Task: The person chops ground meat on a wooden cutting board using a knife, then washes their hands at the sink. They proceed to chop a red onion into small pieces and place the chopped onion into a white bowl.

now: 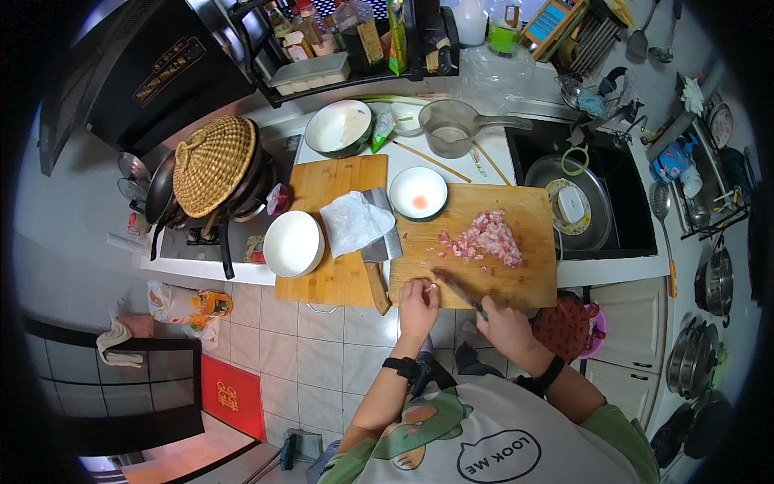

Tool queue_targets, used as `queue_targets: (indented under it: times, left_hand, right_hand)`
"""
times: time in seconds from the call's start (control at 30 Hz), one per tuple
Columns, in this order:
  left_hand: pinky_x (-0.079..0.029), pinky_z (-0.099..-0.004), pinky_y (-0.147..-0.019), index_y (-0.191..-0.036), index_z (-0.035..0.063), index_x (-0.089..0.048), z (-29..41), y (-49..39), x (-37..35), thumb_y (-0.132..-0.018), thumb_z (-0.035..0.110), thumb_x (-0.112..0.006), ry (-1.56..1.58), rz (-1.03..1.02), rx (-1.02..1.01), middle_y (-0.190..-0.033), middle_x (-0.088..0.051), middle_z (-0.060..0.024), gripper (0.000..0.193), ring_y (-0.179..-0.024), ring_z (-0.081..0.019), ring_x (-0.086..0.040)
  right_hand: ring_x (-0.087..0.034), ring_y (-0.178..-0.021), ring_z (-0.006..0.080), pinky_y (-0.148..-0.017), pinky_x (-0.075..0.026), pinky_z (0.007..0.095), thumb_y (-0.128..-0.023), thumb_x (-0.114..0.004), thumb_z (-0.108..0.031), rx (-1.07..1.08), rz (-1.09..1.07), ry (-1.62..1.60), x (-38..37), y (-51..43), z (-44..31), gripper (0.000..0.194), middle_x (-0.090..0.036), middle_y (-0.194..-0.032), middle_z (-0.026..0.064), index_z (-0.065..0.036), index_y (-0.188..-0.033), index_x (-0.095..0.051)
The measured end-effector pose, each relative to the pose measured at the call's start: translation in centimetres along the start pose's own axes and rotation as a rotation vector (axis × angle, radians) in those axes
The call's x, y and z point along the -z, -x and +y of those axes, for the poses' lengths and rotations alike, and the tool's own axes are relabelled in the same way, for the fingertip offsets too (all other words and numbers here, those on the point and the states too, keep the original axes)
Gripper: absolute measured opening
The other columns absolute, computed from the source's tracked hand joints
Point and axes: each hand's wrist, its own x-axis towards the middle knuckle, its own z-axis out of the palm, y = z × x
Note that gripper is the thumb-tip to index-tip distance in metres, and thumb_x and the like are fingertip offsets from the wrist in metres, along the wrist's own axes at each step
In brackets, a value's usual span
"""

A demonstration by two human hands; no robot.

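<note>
My right hand (502, 327) grips a narrow kitchen knife (458, 293), its blade slanting up and left over the right wooden cutting board (532, 284). At this board's near left edge, my left hand (418, 302) has its fingers curled around a small piece of meat (430, 288), mostly hidden. Chopped pinkish meat (490, 239) lies piled beyond the knife. A white bowl (418, 192) with a reddish spot inside stands on the far left part of that board. A cleaver (382, 242) with a wooden handle lies to the left, partly under a crumpled white cloth or paper (357, 222).
A second wooden board (302, 187) and an empty white bowl (294, 244) are at left, beside the stove with a woven lid (214, 166). A saucepan (450, 127) and chopsticks (431, 161) lie beyond the boards. The black sink (629, 212) is at right.
</note>
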Motion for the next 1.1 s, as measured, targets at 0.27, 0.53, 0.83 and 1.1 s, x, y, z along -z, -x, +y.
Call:
queue_targets:
  times: [0.27,0.53,0.83,1.1]
  left_hand:
    - [-0.047,-0.0432,-0.083,-0.091,0.0042,-0.060,0.0,0.2,0.5,-0.081,0.006,-0.065,-0.029,0.041,-0.118,-0.097,-0.060,-0.0141,0.011,-0.095,-0.0359,-0.054]
    - [-0.046,-0.0425,-0.083,-0.094,0.0031,-0.056,-0.6,-0.1,0.9,-0.075,0.002,-0.068,0.043,0.113,-0.167,-0.099,-0.055,-0.0171,0.023,-0.096,-0.0370,-0.054]
    - [-0.045,-0.0410,-0.081,-0.095,0.0030,-0.055,0.0,-0.2,0.7,-0.078,0.001,-0.068,-0.012,-0.013,-0.166,-0.091,-0.055,-0.0141,0.021,-0.091,-0.0333,-0.054]
    - [-0.047,-0.0412,-0.080,-0.094,0.0009,-0.059,-0.2,-2.0,-1.4,-0.083,0.004,-0.066,0.207,0.057,0.085,-0.100,-0.056,-0.0169,0.014,-0.091,-0.0362,-0.055]
  right_hand:
    - [-0.062,-0.062,0.0451,-0.056,-0.050,0.0551,-0.093,-0.056,-0.027,-0.096,-0.198,-0.145,0.8,2.0,-2.4,0.029,-0.063,-0.067,0.0236,-0.002,-0.099,-0.045]
    - [-0.064,-0.063,0.0387,-0.054,-0.052,0.0463,-0.089,-0.064,-0.025,-0.010,0.129,0.094,-0.8,-0.6,0.1,0.027,-0.064,-0.080,0.0186,-0.006,-0.097,-0.047]
    - [-0.064,-0.061,0.0393,-0.054,-0.053,0.0473,-0.091,-0.060,-0.029,-0.042,0.027,-0.078,-0.1,1.5,0.4,0.028,-0.066,-0.072,0.0182,-0.005,-0.099,-0.048]
    - [-0.064,-0.061,0.0371,-0.052,-0.052,0.0458,-0.091,-0.061,-0.028,-0.039,0.021,-0.053,0.0,1.4,0.4,0.027,-0.064,-0.069,0.0168,-0.006,-0.099,-0.049]
